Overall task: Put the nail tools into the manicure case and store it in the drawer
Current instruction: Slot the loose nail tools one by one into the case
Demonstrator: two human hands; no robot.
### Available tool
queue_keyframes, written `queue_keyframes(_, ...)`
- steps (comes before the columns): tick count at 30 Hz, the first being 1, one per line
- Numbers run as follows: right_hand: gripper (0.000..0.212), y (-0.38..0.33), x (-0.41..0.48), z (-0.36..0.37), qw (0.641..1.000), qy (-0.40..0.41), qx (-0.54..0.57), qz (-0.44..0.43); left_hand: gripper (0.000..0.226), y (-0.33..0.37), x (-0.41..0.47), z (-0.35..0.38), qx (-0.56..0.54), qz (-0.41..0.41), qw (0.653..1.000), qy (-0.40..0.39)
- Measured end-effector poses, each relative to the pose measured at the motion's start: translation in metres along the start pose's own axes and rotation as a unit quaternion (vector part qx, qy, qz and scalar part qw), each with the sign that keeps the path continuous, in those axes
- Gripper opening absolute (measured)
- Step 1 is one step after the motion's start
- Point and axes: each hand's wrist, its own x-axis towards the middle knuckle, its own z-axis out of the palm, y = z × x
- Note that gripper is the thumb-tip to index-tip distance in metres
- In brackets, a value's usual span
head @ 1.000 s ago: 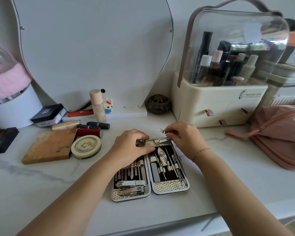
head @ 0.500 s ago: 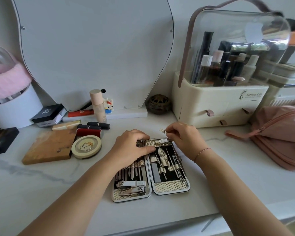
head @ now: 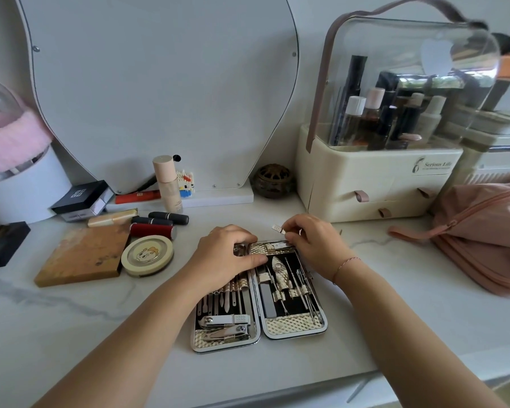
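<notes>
Left hand (head: 224, 254) presses flat on the open manicure case (head: 258, 293) (grasping nothing) — right hand (head: 312, 242) pinches a small metal tool (head: 278, 229).

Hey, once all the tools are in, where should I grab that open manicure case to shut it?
Probably take the right half of the manicure case by its outer long edge, coming from the right side, and fold it over the left half. The case lies flat and open like a book, hinged down the middle. The right hand is already on that side, holding a small nail tool.

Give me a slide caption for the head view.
Left hand steadies the open manicure case while right hand fits a small metal tool in.
</notes>
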Motion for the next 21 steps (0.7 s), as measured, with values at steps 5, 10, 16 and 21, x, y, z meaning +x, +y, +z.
queue_keyframes(5,0.019,-0.0045,-0.0036,-0.0014,0.998,-0.011,-0.057,0.005,0.048,0.0004,0.0,-0.0003,0.006,0.001,1.0,-0.002)
queue_keyframes(10,0.02,-0.0068,-0.0054,-0.002,0.996,-0.023,-0.091,-0.011,0.048,0.0013,-0.0001,-0.0011,0.013,0.001,1.0,-0.003)
queue_keyframes(16,0.021,-0.0074,-0.0044,-0.0027,0.996,-0.013,-0.076,-0.048,0.048,0.0021,-0.0002,-0.0011,0.016,0.001,1.0,-0.002)
queue_keyframes(21,0.017,-0.0069,-0.0023,0.0016,0.992,0.0,-0.08,-0.095,0.047,0.0019,-0.0006,-0.0011,0.012,-0.001,1.0,-0.002)
